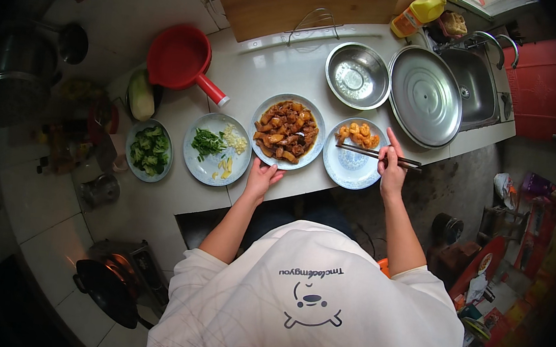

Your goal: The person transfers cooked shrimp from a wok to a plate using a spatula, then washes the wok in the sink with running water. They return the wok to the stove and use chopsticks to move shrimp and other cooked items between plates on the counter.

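Observation:
My right hand holds a pair of dark chopsticks, their tips just below the cooked shrimp on a blue-patterned plate. The fingers of my left hand touch the near rim of a plate filled with braised meat chunks in brown sauce. To its left, another plate bears chopped green onion, minced garlic and yellowish slices. Farther left lies an oval plate of broccoli.
Behind the plates are a red plastic ladle, a steel bowl and a large metal lid beside the sink. A black wok is by the stove at lower left. The counter's front edge runs before me.

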{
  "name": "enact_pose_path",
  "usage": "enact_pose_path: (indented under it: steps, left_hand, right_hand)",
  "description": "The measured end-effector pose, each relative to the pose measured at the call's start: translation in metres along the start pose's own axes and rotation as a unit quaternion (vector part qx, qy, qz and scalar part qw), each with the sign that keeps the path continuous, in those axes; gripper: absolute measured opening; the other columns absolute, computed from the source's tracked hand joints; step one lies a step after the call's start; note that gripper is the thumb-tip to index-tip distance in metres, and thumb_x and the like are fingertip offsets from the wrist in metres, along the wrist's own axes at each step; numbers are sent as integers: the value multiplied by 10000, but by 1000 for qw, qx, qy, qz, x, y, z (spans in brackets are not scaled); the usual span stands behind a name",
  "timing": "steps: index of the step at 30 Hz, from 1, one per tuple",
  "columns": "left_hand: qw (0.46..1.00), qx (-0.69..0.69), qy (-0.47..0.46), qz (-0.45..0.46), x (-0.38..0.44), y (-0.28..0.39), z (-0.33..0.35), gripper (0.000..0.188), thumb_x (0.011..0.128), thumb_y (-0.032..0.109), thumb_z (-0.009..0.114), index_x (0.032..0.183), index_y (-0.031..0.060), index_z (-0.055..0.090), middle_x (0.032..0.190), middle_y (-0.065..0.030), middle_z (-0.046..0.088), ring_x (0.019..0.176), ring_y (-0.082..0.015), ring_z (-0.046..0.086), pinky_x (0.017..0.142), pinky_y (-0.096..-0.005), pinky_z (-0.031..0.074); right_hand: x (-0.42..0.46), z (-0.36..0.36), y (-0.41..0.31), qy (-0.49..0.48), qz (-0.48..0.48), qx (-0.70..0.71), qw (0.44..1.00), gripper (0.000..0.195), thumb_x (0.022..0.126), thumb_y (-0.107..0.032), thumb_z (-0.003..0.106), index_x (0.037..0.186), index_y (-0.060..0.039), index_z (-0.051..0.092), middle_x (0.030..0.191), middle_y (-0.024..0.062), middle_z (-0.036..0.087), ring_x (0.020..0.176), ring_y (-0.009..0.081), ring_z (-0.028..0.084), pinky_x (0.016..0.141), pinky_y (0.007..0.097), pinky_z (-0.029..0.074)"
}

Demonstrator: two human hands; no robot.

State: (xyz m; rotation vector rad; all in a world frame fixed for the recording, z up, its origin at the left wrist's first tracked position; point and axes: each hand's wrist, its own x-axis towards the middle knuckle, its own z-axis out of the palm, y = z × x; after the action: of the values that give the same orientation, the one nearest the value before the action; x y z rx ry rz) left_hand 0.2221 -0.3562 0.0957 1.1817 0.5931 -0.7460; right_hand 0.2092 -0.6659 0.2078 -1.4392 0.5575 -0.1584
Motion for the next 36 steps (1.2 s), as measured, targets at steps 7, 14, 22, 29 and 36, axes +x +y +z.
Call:
enact_pose_path:
  steps: [7, 14, 22, 29, 36]
  left_hand:
    - [1000, -7, -7, 5, 1, -2, 0, 441, 939, 52, 483, 1320, 114, 268, 1097, -124, 585, 938, -201, 637, 768, -265, 557]
    - [1000, -20, 5, -3, -1, 1, 3, 445, 930, 33, 489, 1313, 124, 284, 1089, -115, 591, 923, -196, 642, 758, -272, 563]
    - [1000, -27, 3, 6, 2, -2, 1, 404, 926, 25, 494, 1276, 108, 309, 1080, -108, 597, 928, -196, 641, 761, -272, 562]
    - [999, -38, 10, 4, 1, -3, 3, 415, 923, 21, 501, 1281, 108, 311, 1086, -107, 594, 932, -199, 638, 767, -273, 562]
    - [999, -34, 4, 5, 4, -6, -1, 466, 918, 12, 505, 1318, 115, 288, 1089, -111, 593, 940, -199, 637, 777, -277, 562]
  right_hand:
    - [0, 23, -46, -96, -76, 16, 992, 410, 976, -203, 404, 1361, -63, 429, 689, -28, 467, 485, 7, 303, 417, 151, 244]
    - [30, 106, -38, -199, -91, 1, 976, 406, 965, -137, 399, 1362, -51, 423, 703, -25, 498, 486, 6, 339, 430, 163, 295]
    - [55, 134, -28, -198, -65, -47, 977, 374, 963, -103, 387, 1324, -57, 473, 650, -22, 492, 445, 18, 365, 402, 177, 309]
    - [53, 134, -30, -227, -49, -84, 969, 376, 952, -89, 389, 1310, -70, 503, 623, -34, 466, 468, 21, 375, 426, 176, 324]
    - [64, 128, -14, -124, -134, -19, 983, 417, 973, -133, 388, 1389, -123, 408, 571, -45, 422, 466, 21, 322, 433, 168, 297]
